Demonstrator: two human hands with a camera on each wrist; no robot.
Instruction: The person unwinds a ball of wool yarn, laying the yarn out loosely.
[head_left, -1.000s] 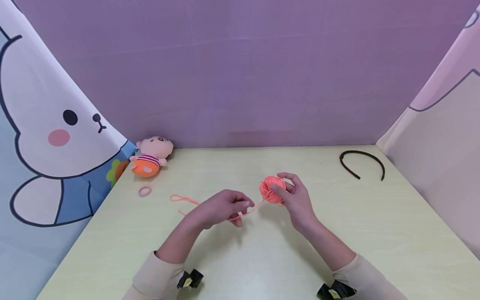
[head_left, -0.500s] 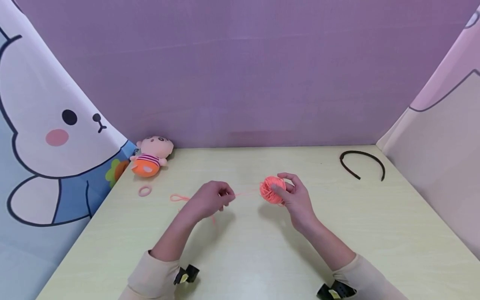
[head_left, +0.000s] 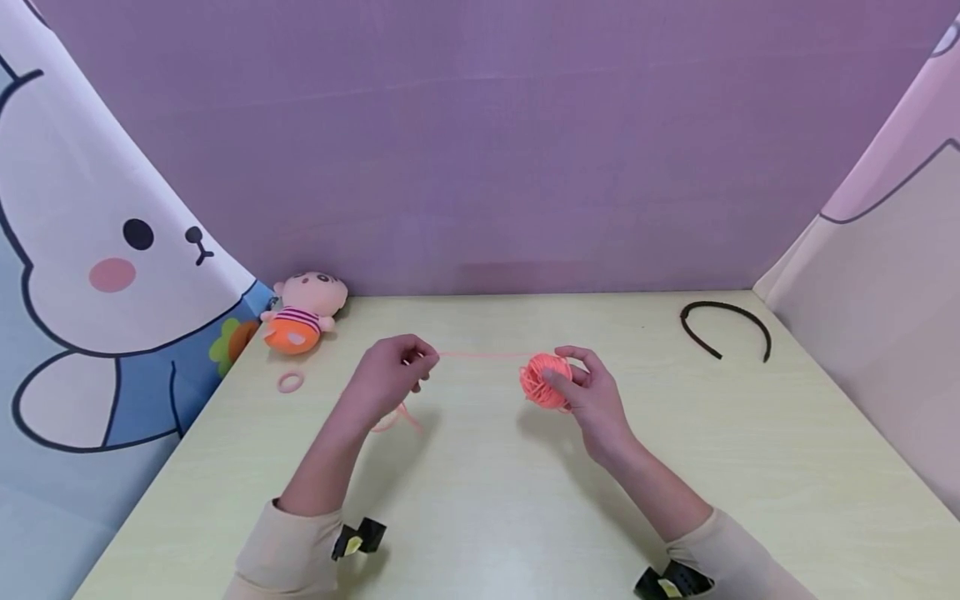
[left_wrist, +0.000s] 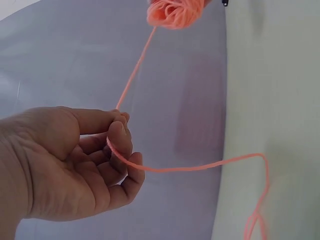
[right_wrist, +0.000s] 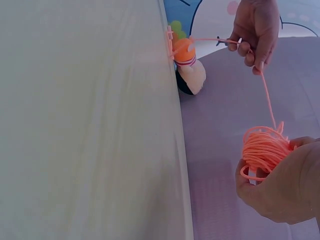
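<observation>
My right hand (head_left: 600, 408) grips a ball of coral yarn (head_left: 543, 382) above the table, thumb on the near side and fingers behind it. A strand of yarn (head_left: 480, 355) runs straight and taut from the ball to my left hand (head_left: 390, 375). There the thumb and index finger pinch it, as the left wrist view shows, while the other fingers curl loosely. Past the pinch, the loose yarn tail (left_wrist: 190, 168) droops across the fingers down to the table, where it ends in a loop. In the right wrist view the ball (right_wrist: 265, 150) shows neat parallel windings.
At the back left of the pale table (head_left: 480, 517) sits a plush doll (head_left: 303, 312) in a striped top and orange bottoms. A small pink ring (head_left: 290, 382) lies just in front of it. A black headband-like arc (head_left: 726, 305) lies at the back right.
My left hand has moved left and up, away from the ball, drawing the strand out longer and tight. The loose tail has shifted with it. My right hand and the ball have stayed put.
</observation>
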